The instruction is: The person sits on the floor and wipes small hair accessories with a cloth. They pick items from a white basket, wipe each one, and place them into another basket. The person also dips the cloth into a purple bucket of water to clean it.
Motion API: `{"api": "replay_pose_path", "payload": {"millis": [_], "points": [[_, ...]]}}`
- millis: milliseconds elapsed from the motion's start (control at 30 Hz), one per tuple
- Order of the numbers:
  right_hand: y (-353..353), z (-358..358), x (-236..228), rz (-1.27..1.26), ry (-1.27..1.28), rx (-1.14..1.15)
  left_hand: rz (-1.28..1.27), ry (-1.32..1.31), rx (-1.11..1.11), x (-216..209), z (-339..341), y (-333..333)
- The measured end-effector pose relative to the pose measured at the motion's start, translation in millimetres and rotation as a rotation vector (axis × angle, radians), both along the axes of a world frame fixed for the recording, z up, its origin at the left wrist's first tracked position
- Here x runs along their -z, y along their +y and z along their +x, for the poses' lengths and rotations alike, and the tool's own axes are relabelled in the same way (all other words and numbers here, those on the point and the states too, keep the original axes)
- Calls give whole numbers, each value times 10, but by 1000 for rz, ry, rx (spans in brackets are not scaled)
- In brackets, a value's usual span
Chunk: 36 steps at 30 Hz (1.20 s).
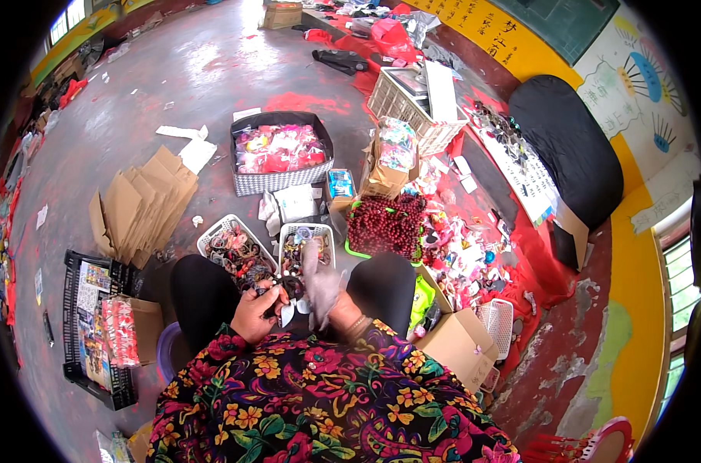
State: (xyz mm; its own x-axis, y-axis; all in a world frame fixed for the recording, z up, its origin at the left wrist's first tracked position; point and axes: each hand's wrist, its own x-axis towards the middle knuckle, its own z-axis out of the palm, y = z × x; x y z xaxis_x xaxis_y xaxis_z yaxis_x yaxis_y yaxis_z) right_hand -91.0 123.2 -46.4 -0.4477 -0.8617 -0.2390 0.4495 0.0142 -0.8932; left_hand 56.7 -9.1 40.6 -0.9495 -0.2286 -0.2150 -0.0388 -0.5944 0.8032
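Note:
My left hand (255,315) is closed in front of my lap, its fingers pinched round a small dark item I cannot make out. Pale, leaf-shaped pieces (287,314) show beside its fingertips. My right hand (325,292), in a greyish-pink glove, is close by over the near edge of a white basket (332,241); its fingers are smeared. That basket holds small mixed accessories that look like hair ties. To its left, a second white basket (208,234) carries more dark and coloured bands (238,251). My knees flank both baskets.
A grey woven bin (282,182) of pink packets stands ahead. Dark red beads (385,225) fill a green-rimmed basket at right. Flattened cardboard (142,204) and a black crate (74,332) lie left. An open carton (460,349) and loose trinkets (462,258) crowd the right.

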Motion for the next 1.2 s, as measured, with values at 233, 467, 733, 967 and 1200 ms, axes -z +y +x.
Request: {"api": "replay_pose_path", "payload": {"millis": [233, 467, 733, 967, 1200], "points": [[-36, 244, -161, -166, 72, 109, -86, -114, 109, 24, -22, 72], [-62, 89, -99, -75, 9, 111, -126, -69, 212, 27, -47, 56], [107, -213, -323, -98, -308, 224, 191, 168, -98, -193, -111, -106], [13, -287, -731, -116, -210, 170, 291, 190, -130, -245, -146, -100], [-320, -435, -1017, -174, 892, -84, 160, 61, 1, -264, -163, -106]]}}
